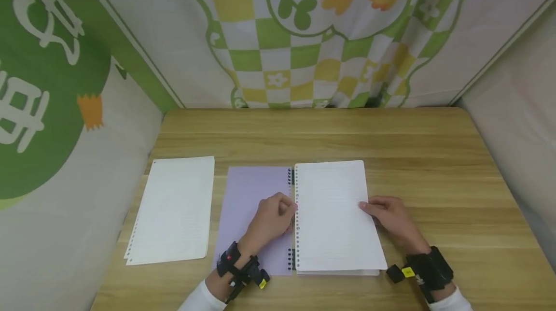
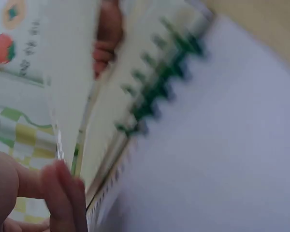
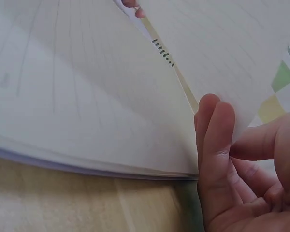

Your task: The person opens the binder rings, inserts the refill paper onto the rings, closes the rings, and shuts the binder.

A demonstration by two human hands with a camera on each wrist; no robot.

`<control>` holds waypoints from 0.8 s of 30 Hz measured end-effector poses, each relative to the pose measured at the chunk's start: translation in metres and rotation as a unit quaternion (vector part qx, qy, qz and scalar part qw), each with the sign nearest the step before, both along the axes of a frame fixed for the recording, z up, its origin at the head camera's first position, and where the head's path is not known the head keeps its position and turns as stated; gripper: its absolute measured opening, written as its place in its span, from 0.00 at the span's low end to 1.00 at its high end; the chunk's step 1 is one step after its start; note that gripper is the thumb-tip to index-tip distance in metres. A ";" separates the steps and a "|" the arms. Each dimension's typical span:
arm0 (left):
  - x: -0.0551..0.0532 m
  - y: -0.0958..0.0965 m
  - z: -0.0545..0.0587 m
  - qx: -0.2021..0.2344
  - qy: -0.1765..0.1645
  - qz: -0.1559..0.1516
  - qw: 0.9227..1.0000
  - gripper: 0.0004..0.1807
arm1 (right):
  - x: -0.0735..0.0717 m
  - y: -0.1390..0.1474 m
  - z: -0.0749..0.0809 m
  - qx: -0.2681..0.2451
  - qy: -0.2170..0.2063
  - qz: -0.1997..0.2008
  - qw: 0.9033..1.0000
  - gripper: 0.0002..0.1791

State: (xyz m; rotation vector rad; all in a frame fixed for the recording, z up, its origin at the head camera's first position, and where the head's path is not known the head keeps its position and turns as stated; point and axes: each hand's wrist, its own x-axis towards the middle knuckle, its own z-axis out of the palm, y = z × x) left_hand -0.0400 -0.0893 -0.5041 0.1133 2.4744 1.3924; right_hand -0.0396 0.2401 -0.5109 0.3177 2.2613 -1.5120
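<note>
A lined loose-leaf sheet (image 1: 332, 219) with punched holes down its left side is lifted over the right half of an open loose-leaf notebook. My left hand (image 1: 270, 217) pinches the sheet's punched edge near mid-height. At the opposite edge, my right hand (image 1: 393, 219) grips the sheet between thumb and fingers. The notebook's purple cover (image 1: 258, 183) lies flat to the left, partly under my left wrist. Dark green binder rings (image 2: 154, 87) stand along the spine in the left wrist view. Below the raised sheet, the notebook's other pages (image 3: 87, 121) show in the right wrist view.
To the left of the notebook, several loose punched sheets (image 1: 173, 209) lie in a slightly uneven pile on the wooden table (image 1: 443, 171). A patterned curtain (image 1: 278, 60) hangs behind the table's far edge.
</note>
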 end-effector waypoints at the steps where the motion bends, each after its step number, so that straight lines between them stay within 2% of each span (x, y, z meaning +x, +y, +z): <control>1: 0.000 0.000 0.001 -0.031 0.027 -0.004 0.999 0.13 | -0.001 -0.001 0.000 0.000 0.000 0.001 1.000 0.26; 3: -0.001 0.002 0.002 -0.088 0.081 -0.016 0.993 0.15 | -0.002 -0.002 0.000 0.000 0.001 0.003 1.000 0.25; 5: -0.002 0.004 0.004 -0.130 0.120 -0.034 0.984 0.19 | -0.002 -0.003 -0.001 -0.001 -0.002 0.002 1.000 0.24; 9: -0.003 0.005 0.005 -0.178 0.155 -0.081 0.968 0.28 | -0.002 -0.004 -0.001 -0.005 -0.008 -0.001 1.000 0.24; 14: -0.002 0.006 0.003 -0.214 0.154 -0.133 0.955 0.34 | -0.002 -0.002 -0.004 -0.006 -0.010 -0.001 1.000 0.24; 18: -0.001 0.008 0.002 -0.236 0.145 -0.150 0.949 0.35 | -0.002 -0.001 -0.004 -0.001 -0.008 0.000 1.000 0.23; 24: -0.002 0.011 0.003 -0.240 0.137 -0.153 0.949 0.35 | -0.002 0.001 -0.001 -0.007 -0.006 -0.004 1.000 0.24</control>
